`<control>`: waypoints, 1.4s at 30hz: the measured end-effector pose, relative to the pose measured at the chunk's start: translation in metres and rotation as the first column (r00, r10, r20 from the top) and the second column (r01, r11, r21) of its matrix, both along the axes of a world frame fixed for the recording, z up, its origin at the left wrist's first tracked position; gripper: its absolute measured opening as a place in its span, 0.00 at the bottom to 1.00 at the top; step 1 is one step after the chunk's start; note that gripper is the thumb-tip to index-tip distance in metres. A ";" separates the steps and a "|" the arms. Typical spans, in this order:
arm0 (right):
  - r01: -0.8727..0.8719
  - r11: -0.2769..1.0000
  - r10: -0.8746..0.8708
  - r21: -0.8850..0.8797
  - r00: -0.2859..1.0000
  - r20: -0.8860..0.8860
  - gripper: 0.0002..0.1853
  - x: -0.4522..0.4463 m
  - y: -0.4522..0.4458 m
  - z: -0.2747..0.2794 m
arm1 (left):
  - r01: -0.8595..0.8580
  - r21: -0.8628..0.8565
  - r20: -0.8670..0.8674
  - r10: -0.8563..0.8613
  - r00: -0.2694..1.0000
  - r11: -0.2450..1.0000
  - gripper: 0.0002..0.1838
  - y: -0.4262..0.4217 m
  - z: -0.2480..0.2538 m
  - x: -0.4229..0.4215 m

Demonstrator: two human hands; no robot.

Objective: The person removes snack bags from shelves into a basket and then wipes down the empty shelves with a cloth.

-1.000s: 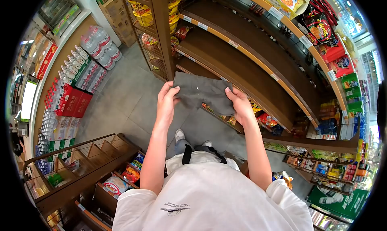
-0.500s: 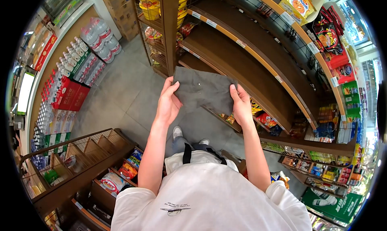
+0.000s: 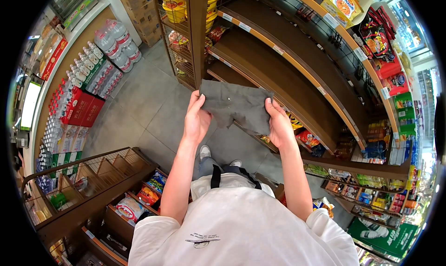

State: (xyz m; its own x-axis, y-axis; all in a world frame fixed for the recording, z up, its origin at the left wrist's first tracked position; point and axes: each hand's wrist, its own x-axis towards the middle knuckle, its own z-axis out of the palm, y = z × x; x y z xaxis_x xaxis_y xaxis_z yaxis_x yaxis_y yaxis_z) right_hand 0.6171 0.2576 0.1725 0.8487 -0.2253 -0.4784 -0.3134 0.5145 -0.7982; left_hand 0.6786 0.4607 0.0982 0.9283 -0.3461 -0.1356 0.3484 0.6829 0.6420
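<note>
A dark grey cloth (image 3: 237, 104) is stretched between my two hands, above the floor and in front of the brown shelves. It has small white specks and an uneven lower edge. My left hand (image 3: 196, 119) pinches its left end, thumb on top. At the right end, my right hand (image 3: 280, 124) grips the cloth with the thumb over its upper corner. Behind the cloth, its lower parts cover some of the bottom shelf.
Brown shelving (image 3: 274, 71) curves from the centre to the right, with noodle packs (image 3: 344, 5) on top. Bottled water packs (image 3: 116, 43) stand at the left by a counter. A low rack (image 3: 93, 182) with snack bags is at the lower left. Grey floor (image 3: 139, 94) lies between.
Compared with one second ago, the view has shifted slightly over the shelves. Both hands still hold the cloth, whose lower edge has changed its folds a little.
</note>
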 end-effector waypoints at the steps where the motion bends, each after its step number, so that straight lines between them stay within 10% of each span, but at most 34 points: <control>1: 0.023 0.998 -0.022 -0.053 1.000 0.016 0.18 0.000 0.000 -0.005 | -0.016 0.000 -0.012 0.016 1.000 1.000 0.09 -0.002 0.004 -0.001; 9: -0.035 0.801 0.050 -0.597 0.999 0.008 0.19 0.000 -0.018 -0.034 | -0.032 0.081 -0.033 0.034 0.999 0.996 0.12 -0.006 0.003 -0.004; 15: -0.064 0.927 -0.054 -0.369 0.953 -0.300 0.30 -0.001 -0.014 -0.006 | -0.043 0.311 0.206 -0.023 0.978 0.949 0.23 -0.008 0.012 -0.011; 21: -0.122 0.990 0.119 -0.075 0.991 -0.055 0.37 -0.002 -0.023 -0.026 | 0.045 0.299 -0.092 -0.018 0.996 0.953 0.26 -0.007 -0.001 -0.007; 24: -0.073 0.966 0.006 -0.249 0.965 -0.262 0.36 -0.002 -0.007 -0.008 | -0.121 0.518 0.074 0.097 0.993 0.847 0.24 -0.015 -0.006 -0.012; 26: -0.068 0.970 0.012 -0.232 0.972 -0.233 0.35 -0.002 -0.010 -0.029 | -0.405 0.737 0.453 0.050 0.890 0.540 0.21 -0.018 0.003 -0.014; 32: -0.181 0.970 0.183 0.160 0.983 -0.002 0.28 0.004 0.007 -0.003 | -0.471 0.603 0.687 -0.118 0.717 0.644 0.22 -0.028 0.036 -0.031; 37: -0.211 0.971 0.207 0.116 0.977 0.045 0.31 0.009 0.021 0.016 | -0.502 0.663 0.748 -0.463 0.474 0.556 0.26 -0.025 0.062 -0.038; 42: -0.165 0.986 0.159 -0.022 0.976 -0.152 0.24 0.019 0.013 -0.011 | -0.428 0.616 0.782 -0.449 0.432 0.661 0.26 -0.010 0.053 -0.041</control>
